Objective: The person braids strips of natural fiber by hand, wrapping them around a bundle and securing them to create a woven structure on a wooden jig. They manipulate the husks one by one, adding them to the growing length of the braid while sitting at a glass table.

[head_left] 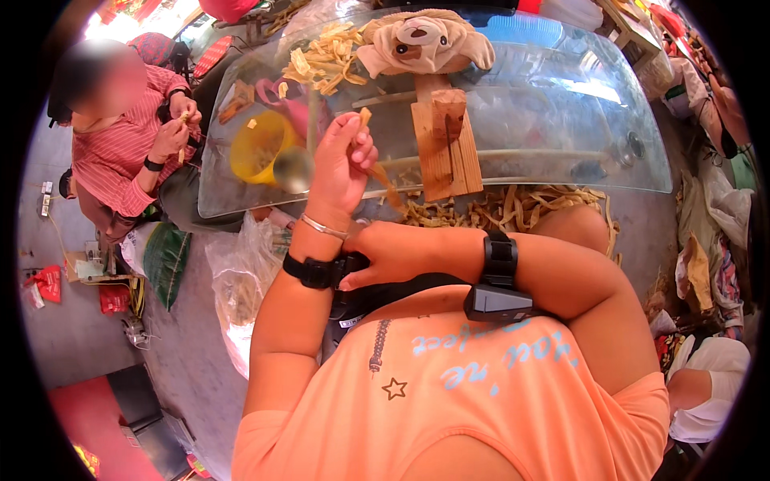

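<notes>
My left hand (346, 164) is raised at the near left of the glass table, fingers curled round a dried yellowish-brown strip (388, 186). One end pokes out above the fist and the rest trails down toward a heap of strips (513, 207). Reaching across my body, my right hand (383, 250) closes on the black wrist device (317, 272) strapped to my left forearm; some of its fingers are hidden. Right of my left hand stands a wooden block stand (446, 148), with a plush dog head (425, 42) beyond it.
The glass table (553, 140) has a pile of pale strips (325, 60) at its far left. A yellow bucket (261, 148) and pink container (298, 108) are at left. Another person (132, 140) sits there, handling a small piece. A plastic bag (241, 280) is nearby.
</notes>
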Demonstrator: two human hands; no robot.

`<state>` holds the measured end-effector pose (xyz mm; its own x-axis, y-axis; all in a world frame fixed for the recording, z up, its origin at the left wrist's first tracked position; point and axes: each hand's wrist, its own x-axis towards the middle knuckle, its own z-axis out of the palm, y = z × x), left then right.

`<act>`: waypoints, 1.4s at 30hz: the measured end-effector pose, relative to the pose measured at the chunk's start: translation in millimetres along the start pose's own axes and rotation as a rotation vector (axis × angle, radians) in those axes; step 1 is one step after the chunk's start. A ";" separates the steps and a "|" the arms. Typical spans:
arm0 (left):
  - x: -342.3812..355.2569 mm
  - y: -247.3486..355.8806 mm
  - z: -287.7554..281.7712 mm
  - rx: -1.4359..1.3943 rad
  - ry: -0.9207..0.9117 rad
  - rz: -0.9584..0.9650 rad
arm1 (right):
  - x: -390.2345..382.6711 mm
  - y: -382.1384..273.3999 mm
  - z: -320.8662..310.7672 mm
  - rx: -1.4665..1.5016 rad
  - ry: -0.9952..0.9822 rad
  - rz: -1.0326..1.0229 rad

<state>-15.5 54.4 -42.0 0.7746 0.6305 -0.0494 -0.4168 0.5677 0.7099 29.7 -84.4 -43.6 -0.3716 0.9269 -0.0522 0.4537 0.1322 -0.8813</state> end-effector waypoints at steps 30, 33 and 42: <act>-24.1 33.5 83.7 0.586 -0.204 -0.185 | -72.1 -12.1 -73.0 0.104 -0.022 -0.019; -34.0 28.8 98.2 0.906 -0.325 -0.123 | -103.3 -20.3 -108.2 -0.234 0.275 0.063; -52.7 -65.6 147.5 0.936 -0.834 -0.055 | -115.7 10.2 -155.3 -1.335 0.870 0.032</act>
<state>41.2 -94.1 17.6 0.9873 -0.1028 0.1214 -0.1421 -0.2263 0.9636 203.1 -135.7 26.4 -0.0051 0.7823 0.6228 0.9783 -0.1252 0.1653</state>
